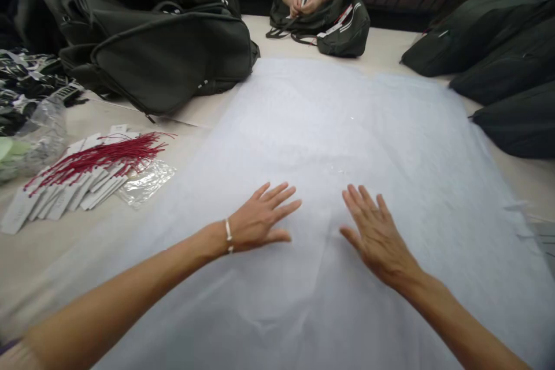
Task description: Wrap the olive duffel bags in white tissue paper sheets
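A large white sheet [303, 127] lies over the middle of the table, with small creases near the front. My left hand [262, 218] is palm down over the sheet, fingers spread, a pale band [228, 236] round its wrist. To its right, my right hand [375, 234] is also palm down with its thumb apart from the fingers. Neither hand holds anything, and a gap of bare sheet separates them. Whether the palms press on the sheet cannot be made out.
Dark bags [173, 58] are heaped at the back left, and more dark bags [520, 81] lie at the right. White tags [65, 193] with red strings [104, 156] lie left. Across the table, a person's hands [303, 3] work at a dark bag with white stripes.
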### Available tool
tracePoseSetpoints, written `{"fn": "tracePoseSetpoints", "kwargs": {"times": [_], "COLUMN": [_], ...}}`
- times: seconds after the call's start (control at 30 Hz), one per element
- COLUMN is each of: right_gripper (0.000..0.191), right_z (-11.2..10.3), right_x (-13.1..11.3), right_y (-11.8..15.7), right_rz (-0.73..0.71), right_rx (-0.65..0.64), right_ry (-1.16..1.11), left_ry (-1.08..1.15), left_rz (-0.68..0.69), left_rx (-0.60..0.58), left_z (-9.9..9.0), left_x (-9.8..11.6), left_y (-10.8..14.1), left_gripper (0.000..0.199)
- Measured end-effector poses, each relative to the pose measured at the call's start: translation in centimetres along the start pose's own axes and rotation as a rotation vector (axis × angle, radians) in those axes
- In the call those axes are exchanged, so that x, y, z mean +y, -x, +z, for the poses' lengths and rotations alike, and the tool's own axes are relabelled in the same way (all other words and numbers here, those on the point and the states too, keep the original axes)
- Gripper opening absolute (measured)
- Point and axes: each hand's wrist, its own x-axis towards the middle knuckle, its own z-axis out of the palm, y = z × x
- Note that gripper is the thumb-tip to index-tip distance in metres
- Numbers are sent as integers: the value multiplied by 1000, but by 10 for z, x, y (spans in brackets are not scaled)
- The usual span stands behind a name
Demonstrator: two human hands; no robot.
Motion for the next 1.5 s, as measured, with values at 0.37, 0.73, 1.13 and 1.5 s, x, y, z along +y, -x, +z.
{"fn": "tracePoseSetpoints", "kwargs": {"times": [0.37, 0.73, 1.13, 1.5], "right_gripper": [68, 69, 62, 65], "right_z": [-14, -2, -2, 17], "right_x": [-54, -196, -219, -237], "right_y": [51, 174, 202, 203], "right_rz": [82, 71, 21, 6], "right_rx": [-17, -158, -20, 86], "right_ry": [-127, -30, 8, 107], "left_ry": [136, 76, 260, 420], "left_rz": [132, 91, -106, 28], "left_rx": [-155, 3, 142, 298], "left_z": [40, 99, 84, 48], "left_x": [123, 146, 148, 176], "left_y": [215, 222, 210, 217], "left_gripper": [93, 32, 8, 7]}}
